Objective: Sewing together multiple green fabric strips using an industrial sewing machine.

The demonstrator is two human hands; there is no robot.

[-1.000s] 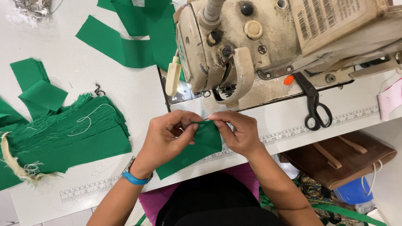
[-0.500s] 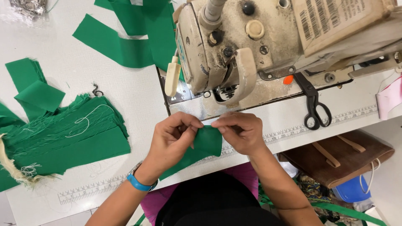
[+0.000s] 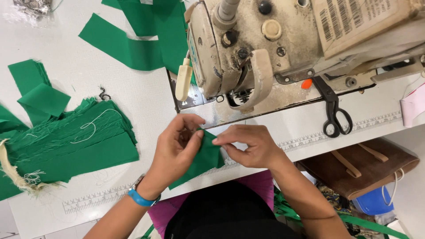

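- Pinching a small green fabric piece [image 3: 201, 159] at its top edge, the left hand [image 3: 177, 152] and the right hand [image 3: 248, 146] meet in the lower middle of the frame, at the near edge of the white table [image 3: 133, 102]; each thumb and forefinger press together on the cloth.
- The piece hangs down and to the left from the fingers, its long axis running diagonally from upper right to lower left, over the ruler strip [image 3: 102, 199] printed along the table edge.
- A tan rectangular label with black bars [image 3: 354, 22] sits on the sewing machine [image 3: 274, 48] in the upper right; a small orange mark [image 3: 306, 83] shows at its base.
- A pink-edged white paper [image 3: 414, 106] lies at the right border.
- Bare tabletop opens between the hands and the stack of green strips [image 3: 71, 141] at left; more green pieces [image 3: 133, 40] lie at upper middle.
- Black scissors [image 3: 334, 110] rest right of the hands, well apart.
- A brown bag [image 3: 358, 168] sits below the table edge, lower right.
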